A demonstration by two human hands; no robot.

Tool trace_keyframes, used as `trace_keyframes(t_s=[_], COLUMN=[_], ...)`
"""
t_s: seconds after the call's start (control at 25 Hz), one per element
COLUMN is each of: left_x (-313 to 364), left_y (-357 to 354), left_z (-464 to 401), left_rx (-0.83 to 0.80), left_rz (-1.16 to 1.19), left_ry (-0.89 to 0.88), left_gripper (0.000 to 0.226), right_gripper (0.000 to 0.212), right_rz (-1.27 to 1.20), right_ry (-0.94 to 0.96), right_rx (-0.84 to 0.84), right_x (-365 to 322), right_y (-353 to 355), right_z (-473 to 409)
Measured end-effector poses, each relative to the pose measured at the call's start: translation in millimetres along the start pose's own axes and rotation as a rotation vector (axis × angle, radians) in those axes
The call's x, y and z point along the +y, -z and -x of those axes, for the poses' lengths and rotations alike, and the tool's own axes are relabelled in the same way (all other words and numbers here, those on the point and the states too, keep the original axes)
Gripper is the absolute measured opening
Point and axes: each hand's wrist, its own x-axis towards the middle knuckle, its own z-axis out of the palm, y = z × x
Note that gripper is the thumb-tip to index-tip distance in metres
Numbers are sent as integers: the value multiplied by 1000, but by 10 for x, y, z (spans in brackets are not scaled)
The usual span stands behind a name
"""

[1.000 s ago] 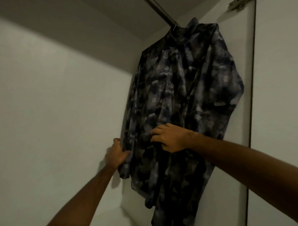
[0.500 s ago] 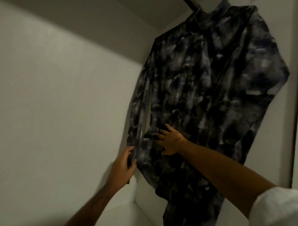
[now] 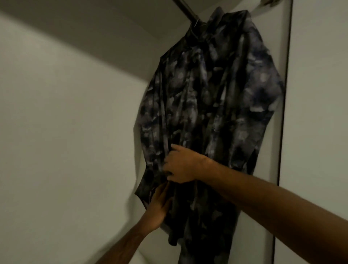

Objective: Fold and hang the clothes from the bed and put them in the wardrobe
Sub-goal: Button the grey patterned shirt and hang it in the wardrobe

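Fixtures and plain surfaces, seen from below.
A dark metal rail (image 3: 185,9) runs diagonally across the top; a metal hinge (image 3: 269,1) sits at the upper edge, above a dark vertical seam (image 3: 286,94) bordering a pale panel (image 3: 320,94) on the right.

Dim light, pale wall (image 3: 66,132), grey ceiling (image 3: 113,34) — metal rail (image 3: 185,9) overhead, white panel (image 3: 318,113)

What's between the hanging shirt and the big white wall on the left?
Nothing. In the head view, only shadowed wardrobe corner lies between the patterned shirt and the left wall. Both hands, left hand and right hand, are on the shirt itself.
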Motion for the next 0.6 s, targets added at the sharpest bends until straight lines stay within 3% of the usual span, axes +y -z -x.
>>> trace_keyframes(t_s=[0.16, 0.24, 0.32, 0.4, 0.56, 0.6], left_x=[172, 229, 223, -7, 11, 72], left_y=[-136, -183, -237, -317, -387, -379], left_z=[234, 274, 251, 183, 178, 228], left_rx=[145, 81, 19, -22, 58, 64], left_rz=[252, 244, 95, -83, -260, -320], left_ry=[137, 155, 113, 40, 181, 136], left_gripper=[74, 84, 86, 84, 95, 103], right_gripper=[46, 45, 50, 61, 77, 78], right_rz=[98, 118, -3, -85, 66, 102], right_ry=[-267, -442, -615, -698, -557, -535], right_rx=[567, 917, 1097, 948, 360, 260], right_x=[252, 207, 78, -84, -342, -356], right_y=[287, 360, 320, 133, -400, -490], right_z=[703, 1100, 1425, 1530, 1351, 1330])
